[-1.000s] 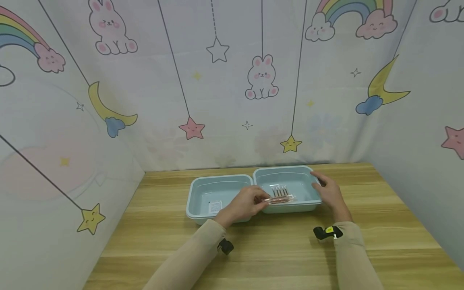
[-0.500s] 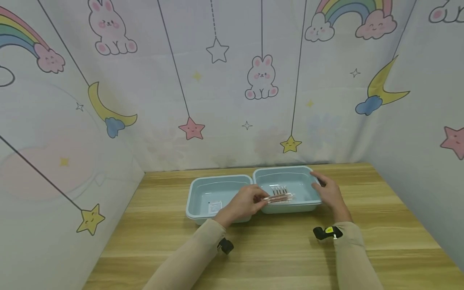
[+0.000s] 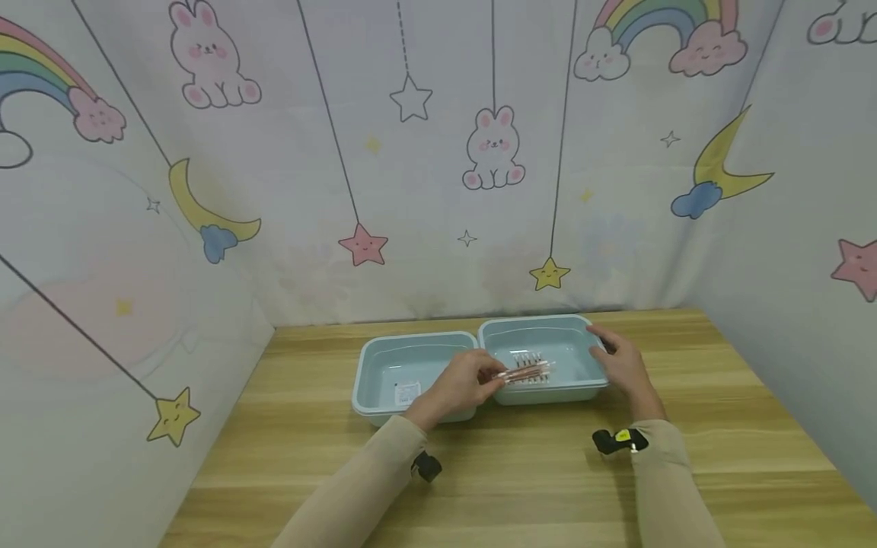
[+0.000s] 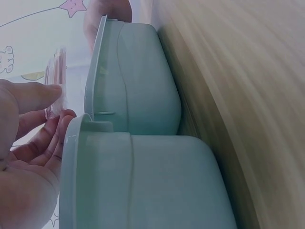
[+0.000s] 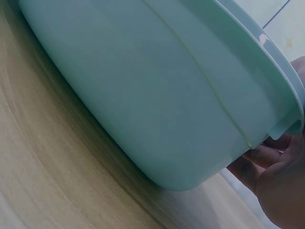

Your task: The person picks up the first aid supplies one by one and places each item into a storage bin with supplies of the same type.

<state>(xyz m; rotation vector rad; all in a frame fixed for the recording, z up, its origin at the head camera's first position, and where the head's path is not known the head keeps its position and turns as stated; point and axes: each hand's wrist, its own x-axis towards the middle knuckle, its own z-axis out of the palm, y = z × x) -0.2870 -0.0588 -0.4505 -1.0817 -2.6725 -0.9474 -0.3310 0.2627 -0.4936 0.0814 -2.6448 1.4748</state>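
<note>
My left hand (image 3: 460,384) pinches a clear packet of thin reddish-brown sticks (image 3: 524,373) between thumb and fingers, over the near side of the right light-blue plastic basin (image 3: 548,395). In the left wrist view the packet (image 4: 56,71) stands out past the thumb, above the basin rims. Beneath it, several dark-tipped sticks in clear wrapping (image 3: 526,358) lie in that basin, partly covered by the packet. My right hand (image 3: 623,367) grips the right end of the same basin, thumb at the rim. Fingers show under the rim in the right wrist view, against the basin's outer wall (image 5: 143,95).
A second light-blue basin (image 3: 365,373) stands close against the left side of the first, with a white printed packet (image 3: 407,393) inside. Both basins stand on a wood-grain table (image 3: 521,487). A printed cloth wall (image 3: 438,281) rises behind the table.
The packet in my left hand has tilted slightly, its right end higher, and more of the wrapped sticks beneath shows. My right hand stays at the basin's end.
</note>
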